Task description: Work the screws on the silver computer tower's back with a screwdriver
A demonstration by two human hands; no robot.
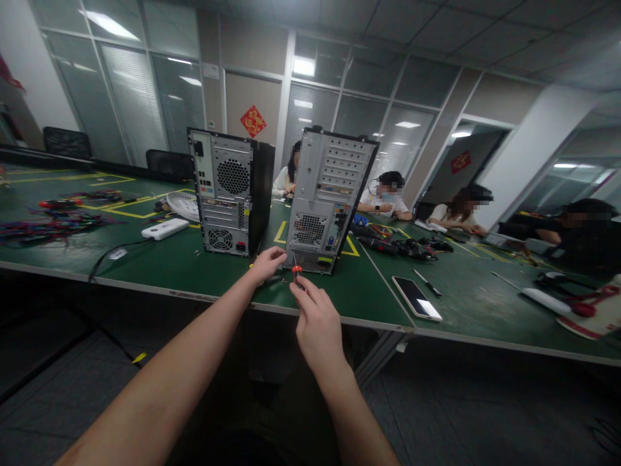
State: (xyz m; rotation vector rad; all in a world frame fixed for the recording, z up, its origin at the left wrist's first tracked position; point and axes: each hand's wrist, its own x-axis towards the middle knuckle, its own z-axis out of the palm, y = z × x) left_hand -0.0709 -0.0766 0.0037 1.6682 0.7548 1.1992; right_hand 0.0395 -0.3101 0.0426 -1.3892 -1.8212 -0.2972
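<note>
Screwdriver (297,270), red and black at the handle, is located at the lower centre of the frame, in front of the lower left corner of the right-hand computer case (310,168). The right grip (317,317) is closed on the handle; the handle lies at the fingertips, with the shaft extending up from them toward the case's lower rear edge. The left grip (268,265) is just left of the shaft, fingers extended to the case's lower left edge; whether it is holding anything cannot be determined.

Both this case and the left-hand computer case (226,210) stand on the green tabletop (233,275), rear panels toward the camera. Small metal pieces (284,281) lie near the hands. A phone (417,298) and a pen (427,283) lie right of centre, apart from the hands. A white device (165,228) and tangled wires (58,225) are at left. Black cables (412,248) lie right of the right-hand case. Several people are seated beyond, from centre to right of the frame.
</note>
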